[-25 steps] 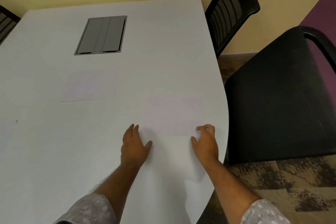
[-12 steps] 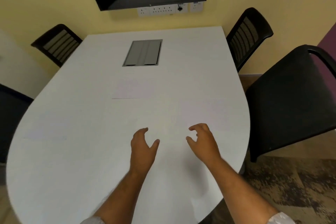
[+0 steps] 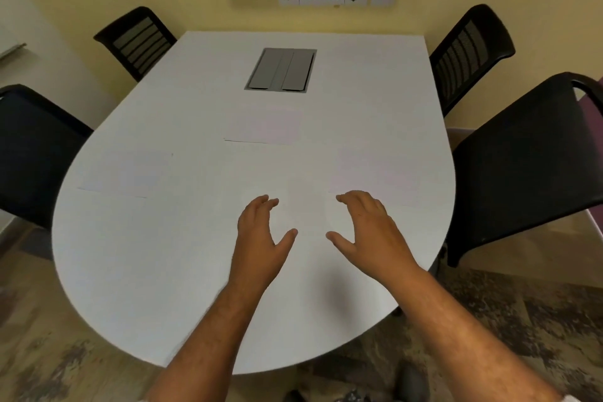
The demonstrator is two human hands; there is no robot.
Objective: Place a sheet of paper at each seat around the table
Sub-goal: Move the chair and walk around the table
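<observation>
White rounded table, three flat paper sheets, hands empty, spread

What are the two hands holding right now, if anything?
Nothing. The left hand and right hand hover open and empty over the table.

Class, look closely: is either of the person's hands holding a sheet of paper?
No: the left hand and right hand are open and empty above the table.
</observation>
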